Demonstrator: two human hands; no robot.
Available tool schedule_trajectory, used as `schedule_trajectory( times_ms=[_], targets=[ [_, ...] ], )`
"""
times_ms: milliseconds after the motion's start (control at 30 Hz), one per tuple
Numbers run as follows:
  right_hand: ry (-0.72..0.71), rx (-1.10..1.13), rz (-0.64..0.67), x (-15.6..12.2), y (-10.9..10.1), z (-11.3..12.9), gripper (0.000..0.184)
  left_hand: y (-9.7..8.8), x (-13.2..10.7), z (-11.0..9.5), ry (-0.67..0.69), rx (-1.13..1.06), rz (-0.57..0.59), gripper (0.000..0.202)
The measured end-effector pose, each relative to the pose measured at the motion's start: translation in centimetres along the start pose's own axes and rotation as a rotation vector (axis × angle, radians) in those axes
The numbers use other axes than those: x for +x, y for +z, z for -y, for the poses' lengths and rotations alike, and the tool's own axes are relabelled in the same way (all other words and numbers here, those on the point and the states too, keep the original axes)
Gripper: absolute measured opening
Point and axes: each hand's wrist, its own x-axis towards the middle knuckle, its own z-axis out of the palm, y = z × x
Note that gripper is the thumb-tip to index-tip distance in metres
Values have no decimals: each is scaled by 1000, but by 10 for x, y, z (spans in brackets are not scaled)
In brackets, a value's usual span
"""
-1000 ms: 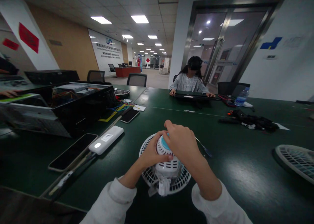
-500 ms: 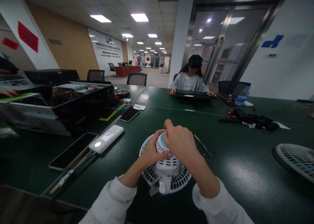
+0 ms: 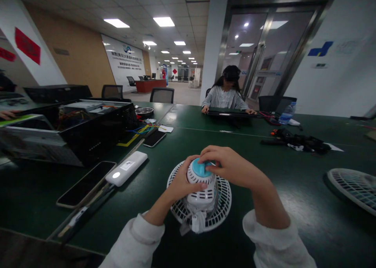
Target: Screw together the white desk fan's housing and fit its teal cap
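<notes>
A small white fan (image 3: 202,193) lies grille-down on the green table (image 3: 282,189), its motor housing pointing up with a blue cap (image 3: 200,169) on top. My left hand (image 3: 182,181) wraps round the left side of the housing, thumb across its front. My right hand (image 3: 232,167) comes in from the right, fingers closed on the blue cap. A thin screwdriver that lay just right of the fan is hidden behind my right forearm.
A white power bank (image 3: 127,167) and a dark phone (image 3: 86,183) lie to the left, beside an open black computer case (image 3: 73,129). A second phone (image 3: 155,138) sits farther back. Another fan grille (image 3: 352,187) rests at the right. A person sits across the table.
My right hand has swung out to the right, uncovering the blue cap, with its fingers still on it. The left hand keeps its hold on the housing.
</notes>
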Motion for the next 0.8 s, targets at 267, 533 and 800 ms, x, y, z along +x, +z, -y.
schedule_trajectory(
  times_ms=[267,533,800],
  targets=[
    [-2,-16,38,-2,-4,5,23,1,-1,-4,13,-3,17,67],
    [179,-294,-42,5,9,20,13,1,0,-1,38,16,-12,66],
    [459,-447,-143,18,34,40,25,2,1,3,53,26,-40,70]
  ],
)
